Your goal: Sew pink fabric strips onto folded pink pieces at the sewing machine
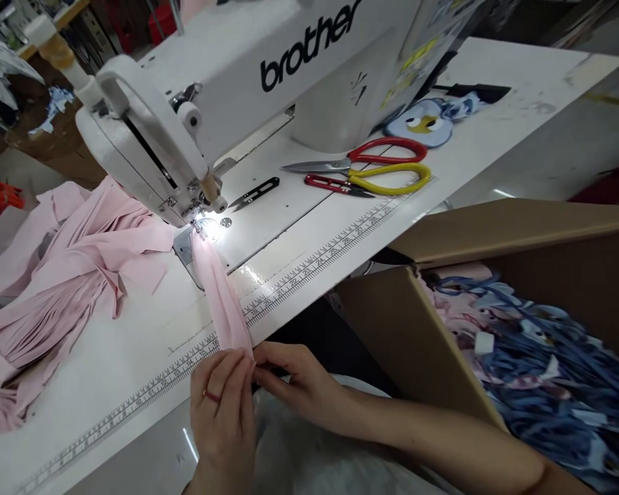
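A long pink fabric strip (221, 295) runs from under the presser foot of the white sewing machine (196, 103) down to the table's front edge. There my left hand (224, 405) grips the strip's near end, its fingers bent and a ring on one of them. Close beside it, my right hand (294, 378) pinches the same end between thumb and forefinger. The fabric at the fingertips is mostly covered by the hands. The machine's lamp lights the needle area, where the strip's far end lies.
Stacked pink fabric pieces (56, 289) lie left of the needle. Red-and-yellow-handled scissors (392, 168), a red thread snipper (335, 185) and a black thread snipper (258, 192) rest on the table. A cardboard box (417, 330) of blue and pink pieces stands right. A printed ruler (299, 282) follows the edge.
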Demonstrator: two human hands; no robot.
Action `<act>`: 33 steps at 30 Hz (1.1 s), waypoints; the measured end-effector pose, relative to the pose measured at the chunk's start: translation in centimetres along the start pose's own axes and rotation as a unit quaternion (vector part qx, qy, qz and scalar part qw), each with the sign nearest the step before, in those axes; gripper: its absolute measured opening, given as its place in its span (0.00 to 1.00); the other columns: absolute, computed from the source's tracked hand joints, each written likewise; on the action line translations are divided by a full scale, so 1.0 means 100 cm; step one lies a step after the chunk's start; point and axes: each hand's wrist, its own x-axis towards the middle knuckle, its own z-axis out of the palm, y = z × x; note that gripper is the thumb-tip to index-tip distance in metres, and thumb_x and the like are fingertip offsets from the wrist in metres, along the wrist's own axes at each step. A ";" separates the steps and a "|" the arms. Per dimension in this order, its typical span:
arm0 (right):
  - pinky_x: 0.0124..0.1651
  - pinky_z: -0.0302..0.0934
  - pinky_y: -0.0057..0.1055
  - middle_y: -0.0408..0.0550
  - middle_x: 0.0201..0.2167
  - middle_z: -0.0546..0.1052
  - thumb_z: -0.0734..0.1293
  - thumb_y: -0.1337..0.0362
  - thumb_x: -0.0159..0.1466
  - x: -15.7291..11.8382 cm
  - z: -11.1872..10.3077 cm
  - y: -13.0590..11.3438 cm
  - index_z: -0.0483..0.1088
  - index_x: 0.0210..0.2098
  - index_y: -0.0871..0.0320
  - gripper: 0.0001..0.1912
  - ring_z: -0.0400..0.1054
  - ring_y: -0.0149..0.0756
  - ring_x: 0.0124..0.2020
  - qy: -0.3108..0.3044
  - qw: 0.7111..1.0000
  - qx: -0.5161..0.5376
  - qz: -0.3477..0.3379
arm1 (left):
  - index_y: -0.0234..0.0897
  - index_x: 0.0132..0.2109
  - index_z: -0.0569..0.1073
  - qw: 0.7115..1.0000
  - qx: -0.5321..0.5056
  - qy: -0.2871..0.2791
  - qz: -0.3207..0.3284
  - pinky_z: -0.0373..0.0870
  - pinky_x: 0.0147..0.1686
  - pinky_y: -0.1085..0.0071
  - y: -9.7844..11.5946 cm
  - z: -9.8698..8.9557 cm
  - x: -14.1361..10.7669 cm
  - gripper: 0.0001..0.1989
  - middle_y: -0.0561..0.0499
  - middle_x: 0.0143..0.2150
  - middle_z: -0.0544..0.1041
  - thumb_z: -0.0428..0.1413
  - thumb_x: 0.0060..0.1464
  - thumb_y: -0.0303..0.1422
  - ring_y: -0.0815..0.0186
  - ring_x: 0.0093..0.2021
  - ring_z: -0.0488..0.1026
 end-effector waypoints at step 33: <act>0.22 0.57 0.28 0.45 0.26 0.71 0.62 0.70 0.55 0.078 -0.072 -0.010 0.72 0.20 0.59 0.10 0.63 0.29 0.23 -0.242 0.702 -0.435 -0.510 | 0.26 0.44 0.68 0.923 0.106 -0.158 0.334 0.71 0.34 0.66 -0.103 0.017 0.118 0.08 0.42 0.38 0.74 0.51 0.55 0.22 0.60 0.38 0.71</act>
